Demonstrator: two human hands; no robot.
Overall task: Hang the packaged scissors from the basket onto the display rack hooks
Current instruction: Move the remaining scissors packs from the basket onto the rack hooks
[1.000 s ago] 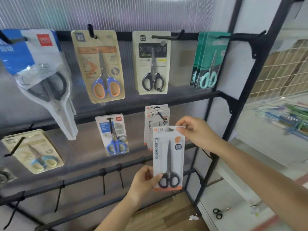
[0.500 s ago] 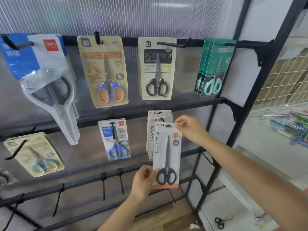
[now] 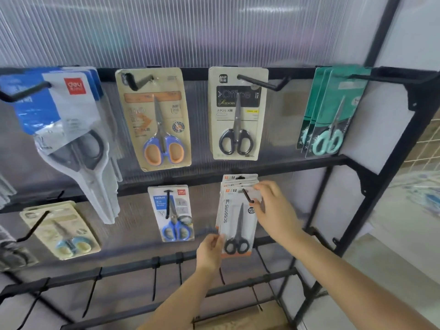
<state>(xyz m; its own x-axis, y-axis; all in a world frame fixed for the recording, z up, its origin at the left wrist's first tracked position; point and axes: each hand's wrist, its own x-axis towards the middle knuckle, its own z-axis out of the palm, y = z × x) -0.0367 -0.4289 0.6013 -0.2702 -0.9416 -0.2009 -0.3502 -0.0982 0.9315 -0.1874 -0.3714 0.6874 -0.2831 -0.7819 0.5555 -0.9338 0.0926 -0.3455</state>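
A white and orange pack of black-handled scissors [image 3: 237, 225] now sits on a black hook [image 3: 247, 196] of the second rack bar, in front of a few matching packs. My right hand [image 3: 273, 210] pinches its top right corner beside the hook. My left hand [image 3: 210, 252] grips its lower left edge. The basket is out of view.
The black display rack [image 3: 371, 210] carries other hung packs: blue and orange scissors [image 3: 157, 120], black office scissors [image 3: 238, 113], teal packs [image 3: 331, 113], a blue pack [image 3: 172, 213], a large white pack [image 3: 66, 129]. Bare hooks [image 3: 154, 279] hang on the lower bars.
The pack has been lifted up and back toward the rack, and the hook now passes through its top hole. Both hands followed it, keeping their grip.
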